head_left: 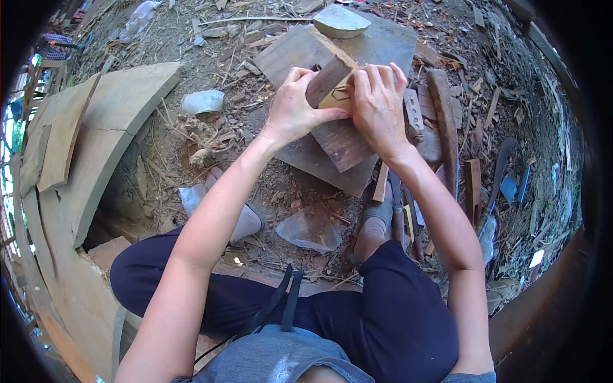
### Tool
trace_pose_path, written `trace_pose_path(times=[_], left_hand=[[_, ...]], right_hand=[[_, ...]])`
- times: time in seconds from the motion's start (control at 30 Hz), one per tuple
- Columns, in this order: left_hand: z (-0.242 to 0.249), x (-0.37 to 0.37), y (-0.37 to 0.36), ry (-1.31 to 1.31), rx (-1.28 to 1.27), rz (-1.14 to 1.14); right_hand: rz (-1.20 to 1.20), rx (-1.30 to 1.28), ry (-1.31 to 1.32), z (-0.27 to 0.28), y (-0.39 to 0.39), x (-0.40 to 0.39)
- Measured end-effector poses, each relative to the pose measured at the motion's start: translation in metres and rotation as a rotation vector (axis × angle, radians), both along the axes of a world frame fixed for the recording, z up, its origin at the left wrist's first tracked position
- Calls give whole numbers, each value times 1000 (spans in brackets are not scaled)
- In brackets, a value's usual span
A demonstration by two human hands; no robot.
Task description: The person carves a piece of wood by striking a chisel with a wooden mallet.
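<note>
My left hand (294, 107) is closed around the left side of a wooden block (330, 79), its thumb stretched along the lower edge. The block has a dark brown side and a pale yellowish face with a small dark outline. Against its right end, my right hand (380, 110) has its fingers curled and pressed together; what they pinch is hidden. Beneath both hands lies a brown wooden board (345, 145) on a larger grey flat sheet (391, 46). A pale half-round piece (341, 22) rests at the sheet's far edge.
Large curved planks (128, 121) stand at left. At right are a long wooden bar (444, 121), a piece with holes (413, 112), a short wood block (472, 185) and a dark curved tool (504, 159). Plastic bags (311, 230) and wood chips litter the ground around my feet.
</note>
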State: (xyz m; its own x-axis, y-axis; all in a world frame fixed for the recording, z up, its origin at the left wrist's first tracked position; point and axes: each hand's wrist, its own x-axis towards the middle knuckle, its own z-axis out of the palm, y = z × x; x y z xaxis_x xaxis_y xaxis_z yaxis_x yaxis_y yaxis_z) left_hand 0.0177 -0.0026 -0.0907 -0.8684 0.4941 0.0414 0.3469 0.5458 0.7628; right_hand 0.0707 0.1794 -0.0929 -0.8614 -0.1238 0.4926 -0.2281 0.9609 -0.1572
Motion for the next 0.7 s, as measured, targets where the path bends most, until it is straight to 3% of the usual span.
trace_pose_path(times=[0.13,0.2,0.3,0.37,0.43,0.47,0.53,0.57,0.63,0.67,0.7], left_hand=[[4,1,1,-67,-12,14],[5,0,-2,-76,-4,7],[14,1,-9,-74,-11,77],[21,-19,-18,-89,244,128],[64,-27,-25,-367,343,187],[83,-32,-17,-366,339,180],[112,-41,0,-308,841,112],[117,-46,14,-305,838,110],[125,-54,43,-104,1074,237],[138,-52,38,-214,871,170],[136,-55,43,-216,871,166]], right_hand=[[-5,-56,-43,0,0,2],[20,-485,-96,-4,1,7],[60,-496,-135,-18,10,22],[35,-416,-173,-13,14,29],[108,-365,-254,-15,19,26],[109,-341,-221,-18,19,25],[89,-362,-215,-18,16,24],[72,-376,-214,-18,15,23],[62,-381,-200,-17,14,24],[54,-382,-187,-17,14,24],[50,-382,-186,-16,14,24]])
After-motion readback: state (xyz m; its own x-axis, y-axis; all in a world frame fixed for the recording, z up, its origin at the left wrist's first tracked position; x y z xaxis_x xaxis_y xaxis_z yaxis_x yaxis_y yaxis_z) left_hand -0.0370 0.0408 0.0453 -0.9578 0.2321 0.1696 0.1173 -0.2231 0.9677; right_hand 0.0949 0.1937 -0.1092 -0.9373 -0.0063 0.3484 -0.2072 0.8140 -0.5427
